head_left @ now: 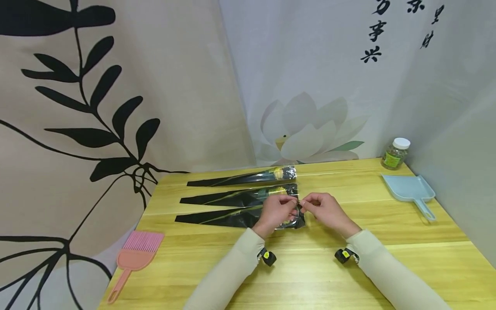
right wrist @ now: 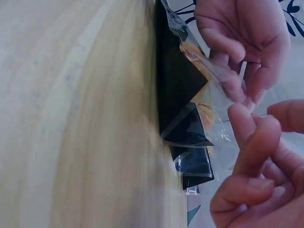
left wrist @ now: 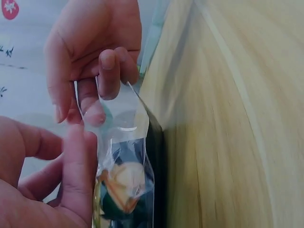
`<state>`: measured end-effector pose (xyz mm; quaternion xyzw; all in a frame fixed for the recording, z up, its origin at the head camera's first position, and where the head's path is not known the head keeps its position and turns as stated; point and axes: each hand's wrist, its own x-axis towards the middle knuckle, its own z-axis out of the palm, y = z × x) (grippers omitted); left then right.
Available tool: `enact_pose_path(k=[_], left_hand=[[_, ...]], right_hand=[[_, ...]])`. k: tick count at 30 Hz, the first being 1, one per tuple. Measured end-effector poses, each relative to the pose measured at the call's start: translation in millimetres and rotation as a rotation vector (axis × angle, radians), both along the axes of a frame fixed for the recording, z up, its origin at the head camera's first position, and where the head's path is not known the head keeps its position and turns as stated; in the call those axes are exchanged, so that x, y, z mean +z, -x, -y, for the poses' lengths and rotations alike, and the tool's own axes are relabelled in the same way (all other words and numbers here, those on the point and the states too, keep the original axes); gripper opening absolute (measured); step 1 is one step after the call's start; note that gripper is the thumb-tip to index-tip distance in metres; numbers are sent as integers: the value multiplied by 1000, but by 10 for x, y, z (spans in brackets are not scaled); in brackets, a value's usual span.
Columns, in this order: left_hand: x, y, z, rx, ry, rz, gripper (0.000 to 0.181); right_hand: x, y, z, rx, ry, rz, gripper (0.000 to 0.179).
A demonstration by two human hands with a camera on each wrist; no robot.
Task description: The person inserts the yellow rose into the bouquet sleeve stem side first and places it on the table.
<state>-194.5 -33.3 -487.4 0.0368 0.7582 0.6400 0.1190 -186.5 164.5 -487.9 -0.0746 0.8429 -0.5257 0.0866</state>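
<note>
Three long tapered flower sleeves with black backs and clear fronts lie side by side. The nearest flower sleeve (head_left: pixel 224 218) has its wide end under both hands. My left hand (head_left: pixel 276 213) pinches the clear film at that end, partly covering the flower inside. Opposite it, my right hand (head_left: pixel 325 211) pinches the same edge, fingertips almost meeting the left ones. In the left wrist view a pale flower (left wrist: pixel 128 178) shows through the film. Beyond lie the middle sleeve (head_left: pixel 224 200) and the far sleeve (head_left: pixel 236 178), each with a yellow flower near its wide end.
A pink brush (head_left: pixel 135 258) lies at the table's left edge. At the right are a light blue dustpan (head_left: pixel 407 188) and, behind it, a glass jar (head_left: pixel 394 155) with a white lid. Printed curtains (head_left: pixel 186 86) hang behind the wooden table (head_left: pixel 302 280).
</note>
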Motion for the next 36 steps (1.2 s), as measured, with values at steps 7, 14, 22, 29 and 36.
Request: enact_pose_path(k=[7, 14, 22, 29, 36], left_hand=[[94, -12, 211, -7, 125, -95, 28], [99, 1, 621, -62, 400, -285, 27], [61, -2, 1051, -176, 581, -323, 50], [-19, -13, 1197, -239, 757, -374, 51], [-43, -27, 1245, -204, 829, -396, 41]], right_hand=[[-32, 1, -3, -45, -1, -29, 24], [-58, -13, 38, -110, -42, -56, 30], [-103, -58, 136, -128, -122, -44, 39], [-112, -77, 150, -110, -132, -49, 27], [-103, -97, 132, -78, -60, -12, 21]])
